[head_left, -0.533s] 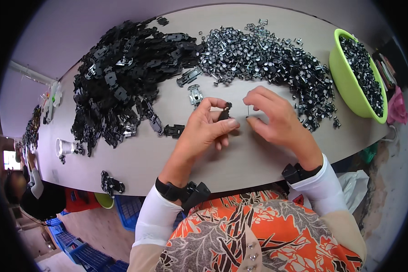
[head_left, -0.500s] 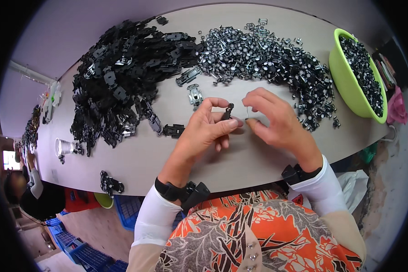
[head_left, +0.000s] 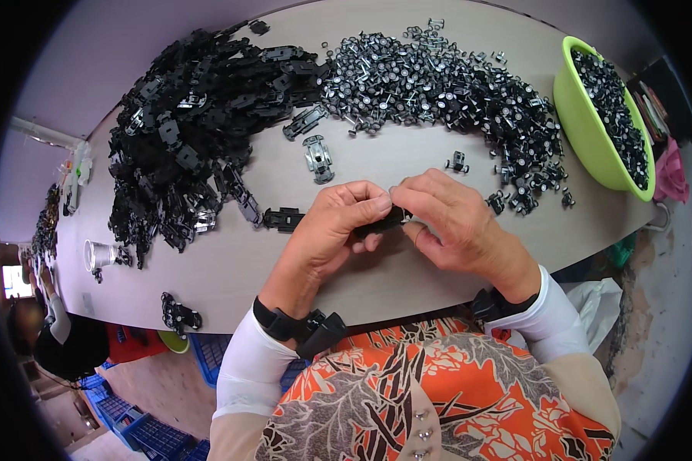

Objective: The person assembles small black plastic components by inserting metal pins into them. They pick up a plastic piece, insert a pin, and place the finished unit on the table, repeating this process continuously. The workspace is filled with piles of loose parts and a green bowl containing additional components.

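My left hand is closed around a black toy car chassis, mostly hidden by the fingers. My right hand meets it at the chassis's right end, thumb and fingers pinched on a small wheel axle, of which hardly anything shows. Beyond my left hand lie a grey chassis and a black chassis on the table. A small wheel axle pair rests just past my right hand.
A big heap of black chassis covers the table's left. Loose wheel axles spread across the far middle and right. A green basin full of wheels stands at right. A clear cup and an assembled piece lie left; another person works beyond.
My right hand has brought the wheel axle left against the chassis. The chassis has tipped from upright to nearly flat in my left hand. A few wheel axles now show past my right hand.
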`<move>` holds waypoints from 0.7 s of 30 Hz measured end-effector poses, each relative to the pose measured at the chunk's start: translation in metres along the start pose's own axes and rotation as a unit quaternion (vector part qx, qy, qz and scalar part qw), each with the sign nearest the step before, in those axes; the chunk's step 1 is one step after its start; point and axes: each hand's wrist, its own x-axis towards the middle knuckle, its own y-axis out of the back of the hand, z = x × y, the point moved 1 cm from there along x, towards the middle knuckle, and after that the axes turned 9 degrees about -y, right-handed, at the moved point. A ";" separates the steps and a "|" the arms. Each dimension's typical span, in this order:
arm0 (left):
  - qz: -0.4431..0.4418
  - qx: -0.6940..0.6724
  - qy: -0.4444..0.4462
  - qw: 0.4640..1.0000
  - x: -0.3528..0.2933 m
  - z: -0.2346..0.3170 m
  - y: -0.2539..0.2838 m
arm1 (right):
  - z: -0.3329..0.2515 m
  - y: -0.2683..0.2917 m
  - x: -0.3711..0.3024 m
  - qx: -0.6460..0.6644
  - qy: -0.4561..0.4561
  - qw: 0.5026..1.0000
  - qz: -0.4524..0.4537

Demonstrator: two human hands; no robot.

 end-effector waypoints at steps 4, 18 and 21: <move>-0.009 -0.013 0.010 1.000 -0.004 0.003 -0.005 | 0.000 0.001 -0.007 0.032 -0.001 0.999 -0.010; 0.023 0.080 0.020 0.996 -0.003 0.000 -0.016 | 0.033 0.039 -0.005 -0.051 -0.104 0.993 0.006; 0.019 0.102 0.013 0.994 -0.002 -0.001 -0.014 | 0.057 0.041 -0.004 -0.188 -0.082 0.978 -0.034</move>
